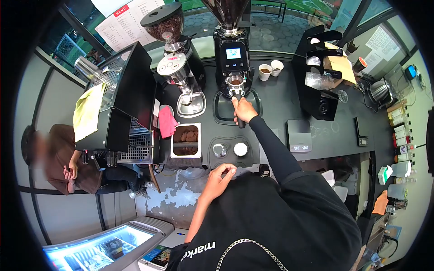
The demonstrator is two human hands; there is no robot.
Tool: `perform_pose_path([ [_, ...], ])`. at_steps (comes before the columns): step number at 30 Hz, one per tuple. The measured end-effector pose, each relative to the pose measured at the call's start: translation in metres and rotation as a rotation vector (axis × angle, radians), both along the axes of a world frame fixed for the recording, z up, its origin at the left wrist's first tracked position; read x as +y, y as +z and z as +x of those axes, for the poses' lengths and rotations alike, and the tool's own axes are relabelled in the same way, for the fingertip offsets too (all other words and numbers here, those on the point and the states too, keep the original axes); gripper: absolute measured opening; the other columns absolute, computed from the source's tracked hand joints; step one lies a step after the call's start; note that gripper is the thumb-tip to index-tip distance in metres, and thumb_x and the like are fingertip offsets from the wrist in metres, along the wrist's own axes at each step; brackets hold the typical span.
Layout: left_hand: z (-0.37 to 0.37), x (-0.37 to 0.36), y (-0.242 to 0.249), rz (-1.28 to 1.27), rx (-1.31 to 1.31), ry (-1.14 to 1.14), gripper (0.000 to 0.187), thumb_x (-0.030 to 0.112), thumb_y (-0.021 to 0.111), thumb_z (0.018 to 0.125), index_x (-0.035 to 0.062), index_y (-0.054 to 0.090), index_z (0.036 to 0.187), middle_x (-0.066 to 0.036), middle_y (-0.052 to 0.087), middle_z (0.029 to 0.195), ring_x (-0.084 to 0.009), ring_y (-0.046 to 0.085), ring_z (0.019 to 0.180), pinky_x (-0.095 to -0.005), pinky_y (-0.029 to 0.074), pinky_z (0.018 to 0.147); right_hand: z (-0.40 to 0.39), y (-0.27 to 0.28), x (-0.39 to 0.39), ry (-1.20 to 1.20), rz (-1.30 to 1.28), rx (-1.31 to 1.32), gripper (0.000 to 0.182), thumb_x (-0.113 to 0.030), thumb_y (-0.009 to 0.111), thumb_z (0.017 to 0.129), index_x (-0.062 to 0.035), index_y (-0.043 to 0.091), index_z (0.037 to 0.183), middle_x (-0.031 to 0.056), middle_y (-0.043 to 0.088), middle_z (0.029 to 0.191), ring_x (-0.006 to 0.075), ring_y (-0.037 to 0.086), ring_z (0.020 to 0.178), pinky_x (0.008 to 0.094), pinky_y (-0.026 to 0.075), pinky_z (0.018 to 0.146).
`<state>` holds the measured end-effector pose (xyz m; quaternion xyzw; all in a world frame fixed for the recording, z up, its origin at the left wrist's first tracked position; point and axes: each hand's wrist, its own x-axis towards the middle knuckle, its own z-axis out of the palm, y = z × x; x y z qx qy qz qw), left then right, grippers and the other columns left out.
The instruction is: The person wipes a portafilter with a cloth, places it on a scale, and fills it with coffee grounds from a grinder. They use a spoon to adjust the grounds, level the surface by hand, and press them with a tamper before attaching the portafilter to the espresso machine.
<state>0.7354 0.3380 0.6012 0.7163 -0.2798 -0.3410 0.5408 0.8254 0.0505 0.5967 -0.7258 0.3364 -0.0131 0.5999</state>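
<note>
My right hand [244,111], below a black sleeve, is wrapped round the dark handle of a portafilter [237,91]. The portafilter's basket sits under the spout of the black coffee grinder [233,56], whose small screen is lit, and brown ground coffee shows in it. Close to my body, my left hand [219,181] hangs with loosely bent fingers, and nothing shows in it. Just beyond it lies a dark tamping mat [229,160] carrying two round tools, one silvery [220,150] and one white-topped [240,149].
A second grinder [174,67], an espresso machine [122,99], a knock box with spent coffee [186,134] and a pink cloth [167,121] are on the left. Paper cups [265,72], a scale [299,135] and a black rack [316,77] stand right. A person [68,158] sits far left.
</note>
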Motion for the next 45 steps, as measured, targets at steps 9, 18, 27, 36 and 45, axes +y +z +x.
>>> perform_pose_path([
  [9, 0.028, -0.041, 0.006, -0.033, -0.113, 0.097, 0.023, 0.021, 0.065, 0.101, -0.0012, 0.068, 0.106, -0.007, 0.069, 0.092, -0.011, 0.061, 0.082, -0.0294, 0.05, 0.076, 0.0, -0.004, -0.005, 0.038, -0.045, -0.039, 0.054, -0.042, 0.043, 0.108, 0.0113, 0.049, 0.104, 0.0151, 0.066, 0.071, 0.0256, 0.068, 0.051, 0.0405, 0.058, 0.048],
  [18, 0.076, -0.138, -0.001, 0.13, 0.014, 0.149, 0.052, 0.04, 0.057, 0.105, -0.004, 0.047, 0.13, -0.023, 0.072, 0.103, -0.0213, 0.073, 0.085, -0.0327, 0.06, 0.074, 0.003, -0.012, -0.012, 0.107, -0.26, -0.037, 0.059, -0.046, 0.041, 0.108, 0.0086, 0.06, 0.096, 0.0177, 0.072, 0.073, 0.0323, 0.074, 0.065, 0.0444, 0.06, 0.07],
  [27, 0.067, -0.15, -0.044, -0.274, 0.411, 0.356, 0.062, 0.027, 0.064, 0.103, 0.0051, 0.017, 0.137, -0.022, 0.067, 0.11, -0.0264, 0.073, 0.092, -0.0364, 0.062, 0.081, 0.008, -0.008, -0.008, 0.125, -0.217, 0.022, 0.066, -0.047, 0.039, 0.107, 0.0103, 0.064, 0.089, 0.0223, 0.073, 0.074, 0.0405, 0.074, 0.081, 0.048, 0.056, 0.083],
  [36, 0.058, -0.15, -0.021, -0.195, 0.177, 0.305, 0.063, 0.03, 0.059, 0.105, 0.0071, 0.02, 0.149, -0.019, 0.071, 0.107, -0.0226, 0.073, 0.088, -0.0341, 0.061, 0.077, 0.007, -0.01, -0.014, 0.108, -0.401, 0.04, 0.069, -0.049, 0.041, 0.106, 0.0108, 0.066, 0.081, 0.0292, 0.07, 0.077, 0.0461, 0.072, 0.084, 0.052, 0.056, 0.082],
  [45, 0.073, -0.141, -0.029, -0.132, -0.039, 0.226, 0.061, 0.03, 0.063, 0.103, 0.0069, 0.033, 0.15, -0.013, 0.075, 0.101, -0.0188, 0.073, 0.088, -0.0307, 0.056, 0.074, 0.007, -0.009, -0.016, 0.145, -0.412, 0.128, 0.07, -0.055, 0.037, 0.105, 0.0081, 0.067, 0.105, 0.0342, 0.069, 0.106, 0.0499, 0.066, 0.108, 0.0538, 0.05, 0.098],
])
